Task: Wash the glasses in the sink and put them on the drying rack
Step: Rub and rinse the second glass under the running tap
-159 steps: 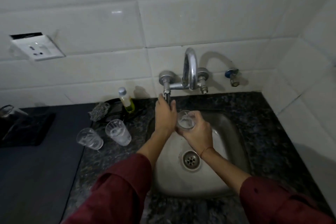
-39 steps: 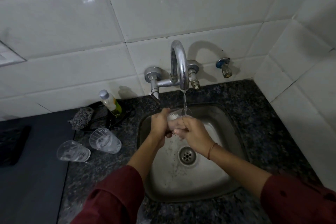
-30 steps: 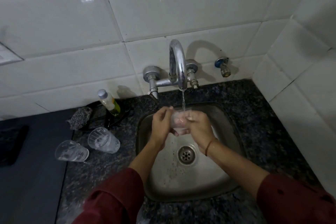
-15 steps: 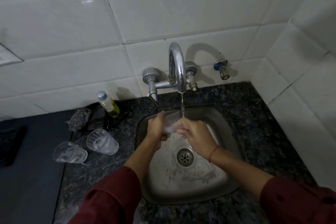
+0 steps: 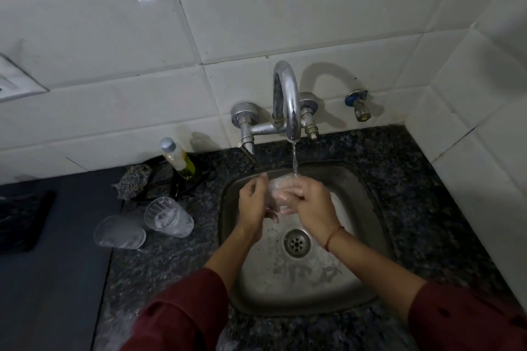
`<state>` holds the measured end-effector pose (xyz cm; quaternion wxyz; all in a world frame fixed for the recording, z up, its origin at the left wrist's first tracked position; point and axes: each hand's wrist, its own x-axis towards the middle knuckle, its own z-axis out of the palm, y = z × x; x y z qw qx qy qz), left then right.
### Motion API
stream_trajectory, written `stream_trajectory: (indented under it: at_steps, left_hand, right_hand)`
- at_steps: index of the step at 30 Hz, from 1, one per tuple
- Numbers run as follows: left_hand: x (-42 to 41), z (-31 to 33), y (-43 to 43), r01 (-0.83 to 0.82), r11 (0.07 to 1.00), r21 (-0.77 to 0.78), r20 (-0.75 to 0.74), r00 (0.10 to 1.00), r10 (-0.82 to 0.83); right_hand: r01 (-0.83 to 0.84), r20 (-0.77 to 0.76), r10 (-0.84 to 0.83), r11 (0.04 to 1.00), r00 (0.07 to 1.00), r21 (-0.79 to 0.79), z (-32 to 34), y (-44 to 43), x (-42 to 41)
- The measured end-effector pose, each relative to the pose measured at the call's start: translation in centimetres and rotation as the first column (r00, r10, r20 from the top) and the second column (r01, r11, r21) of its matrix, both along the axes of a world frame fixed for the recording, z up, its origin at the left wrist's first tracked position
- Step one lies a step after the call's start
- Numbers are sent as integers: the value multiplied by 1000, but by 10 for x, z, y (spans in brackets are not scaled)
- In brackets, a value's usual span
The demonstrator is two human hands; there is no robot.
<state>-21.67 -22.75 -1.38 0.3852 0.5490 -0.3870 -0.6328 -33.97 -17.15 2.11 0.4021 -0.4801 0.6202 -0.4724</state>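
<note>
Rinsing one clear glass (image 5: 278, 189) directly under the water stream (image 5: 295, 161). Held between both hands over the steel sink (image 5: 356, 236), behind the drain (image 5: 296, 242) and apparently clear of the basin floor. Mostly covered by fingers, mouth direction unclear.

Step, as a judgement: wash/rinse of the first of three. Early in the task. Second glass (image 5: 168, 218) and third glass (image 5: 119, 232) waiting on the granite counter (image 5: 427, 194) left of the sink, just beside each other, apparently standing, with whitish film or water inside.

Next move, best guess: tip out the water, keep a firm grip on wet glass, carry to the rack. No drying rack clearly in view. Dark flat tray-like thing (image 5: 22, 219) at far left edge, can't confirm as rack. Slip risk from wet, possibly soapy glass.

Left hand (image 5: 253, 205): fingers curled round the glass's left side, gripping. Right hand (image 5: 310, 202): fingers wrapped over the glass from the right, gripping too, red thread (image 5: 333, 236) on the wrist. Forearms converging from the bottom of the view, maroon sleeves (image 5: 182, 313) ending mid-forearm.

Around: chrome wall tap (image 5: 288, 105) running, scrub pad (image 5: 132, 184) and bottle of yellow-green liquid (image 5: 178, 158) at the back of the counter, small spare valve (image 5: 359, 107) on the white tiles.
</note>
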Motion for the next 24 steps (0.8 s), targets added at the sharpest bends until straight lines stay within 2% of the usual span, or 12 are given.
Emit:
stream_trajectory:
  at_steps: [3,4,6,8,10,13,14,15,18,20,22,24]
  left_hand:
    - [5,3,-10,46,985,168,22,998,-51]
    - [5,5,-10,32,986,166,5,999,-33]
    - [4,6,-7,-23,999,30,0,1000,23]
    - [4,4,-1,-5,994,-107,69,998,13]
    - [6,5,-3,18,999,-36,132,991,-13]
    - [6,13,-8,-14,991,130,104,995,1]
    - [5,15,-8,-35,991,127,70,997,26]
    - [3,15,-6,-48,994,94,31,998,45]
    - [-1,16,2,-8,997,-71,20,1000,9]
    - [-1,21,0,-3,1000,-14,80,997,4]
    - [2,25,-5,22,989,148,88,995,-35]
    - [4,26,-6,62,980,190,24,997,-68]
  right_hand:
    - [-139,-249,127,990,960,-30,-3,8,5]
    - [-117,-238,107,993,965,-29,-5,10,6]
    - [16,-5,-16,998,1000,52,-1,7,10]
    - [69,226,-99,988,969,137,5,4,9]
    - [0,146,-14,996,989,92,7,5,3]
    - [-133,-178,132,991,975,11,8,13,-1]
    - [-112,-172,113,994,979,19,9,12,-2]
    - [-62,-113,67,997,991,42,11,8,-2]
    - [32,243,-72,986,967,165,23,0,-4]
    - [-39,182,18,992,983,116,25,2,-10]
    - [-160,-41,162,986,986,53,21,10,-12]
    - [-156,-111,162,986,981,60,15,13,-12]
